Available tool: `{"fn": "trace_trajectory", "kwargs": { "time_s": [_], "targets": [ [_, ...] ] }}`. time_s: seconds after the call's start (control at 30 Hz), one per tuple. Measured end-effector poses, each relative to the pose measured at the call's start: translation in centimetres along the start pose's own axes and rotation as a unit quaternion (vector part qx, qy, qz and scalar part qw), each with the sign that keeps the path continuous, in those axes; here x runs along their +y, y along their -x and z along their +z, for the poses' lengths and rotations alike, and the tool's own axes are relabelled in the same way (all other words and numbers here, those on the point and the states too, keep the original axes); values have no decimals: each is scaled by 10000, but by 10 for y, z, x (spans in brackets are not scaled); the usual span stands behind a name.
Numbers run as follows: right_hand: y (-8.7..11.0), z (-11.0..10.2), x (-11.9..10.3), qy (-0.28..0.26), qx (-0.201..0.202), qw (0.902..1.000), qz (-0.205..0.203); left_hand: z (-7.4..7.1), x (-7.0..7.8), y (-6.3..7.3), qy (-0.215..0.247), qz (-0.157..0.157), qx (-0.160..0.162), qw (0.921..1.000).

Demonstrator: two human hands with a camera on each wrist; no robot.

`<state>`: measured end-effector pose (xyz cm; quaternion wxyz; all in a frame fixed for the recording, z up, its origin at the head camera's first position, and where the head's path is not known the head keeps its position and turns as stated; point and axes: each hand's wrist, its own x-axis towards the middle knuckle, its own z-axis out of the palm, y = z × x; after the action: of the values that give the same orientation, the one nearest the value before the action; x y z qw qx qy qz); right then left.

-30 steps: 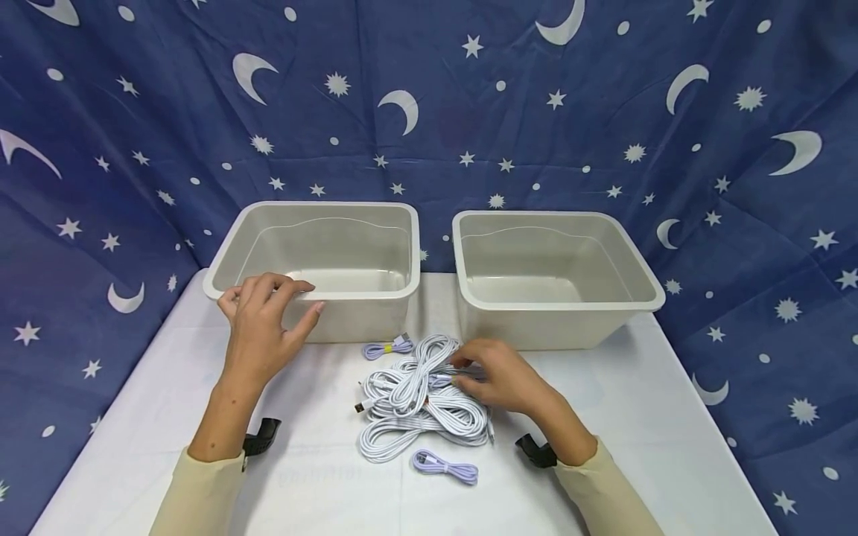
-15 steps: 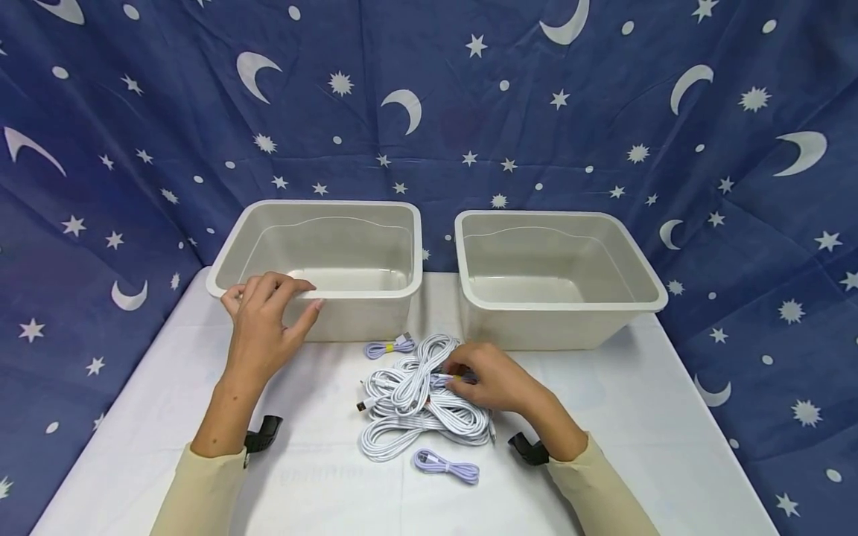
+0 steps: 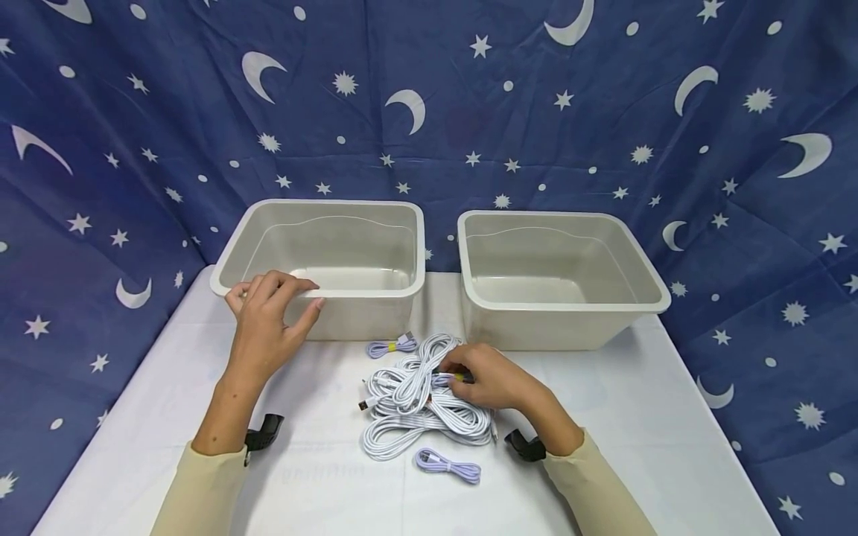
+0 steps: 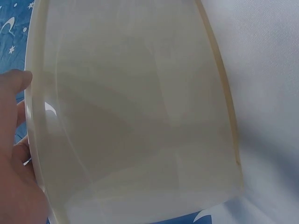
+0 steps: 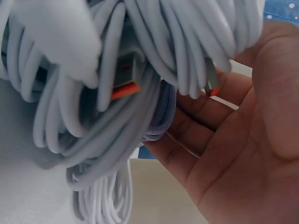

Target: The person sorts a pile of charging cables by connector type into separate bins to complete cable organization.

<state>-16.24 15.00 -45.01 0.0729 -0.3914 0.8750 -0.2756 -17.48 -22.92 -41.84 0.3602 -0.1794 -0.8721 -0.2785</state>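
Observation:
Fingers of my left hand (image 3: 264,316) hook over the front rim of the left bin (image 3: 362,316), with the thumb against its outer side. The left wrist view shows the bin's wall (image 4: 135,112) close up. My right hand (image 3: 492,378) reaches into a pile of coiled white cables (image 3: 422,428) and curls its fingers and thumb around a purple cable (image 3: 442,380) with a yellow tie. In the right wrist view that purple coil (image 5: 163,112) lies against the fingers, partly hidden by white loops (image 5: 187,37). An orange-tipped USB plug (image 5: 126,77) shows among the loops.
A second bin (image 3: 536,327) stands to the right at the back, with nothing inside. One purple cable (image 3: 392,346) with a yellow tie lies behind the pile, another purple cable (image 3: 447,466) in front. Behind the white-covered table (image 3: 322,476) hangs a blue star-patterned curtain (image 3: 442,134).
My right hand has shifted slightly left and closed in around the purple cable in the pile. My left hand stays on the bin's rim.

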Motion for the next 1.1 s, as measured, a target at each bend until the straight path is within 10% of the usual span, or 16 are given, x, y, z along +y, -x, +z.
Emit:
{"fn": "trace_trajectory", "kwargs": {
  "time_s": [1.1],
  "targets": [
    [0,-31,-26,186,1080,9931,-422,0,-1,2,45,-71,-91,9999]
  ]
}}
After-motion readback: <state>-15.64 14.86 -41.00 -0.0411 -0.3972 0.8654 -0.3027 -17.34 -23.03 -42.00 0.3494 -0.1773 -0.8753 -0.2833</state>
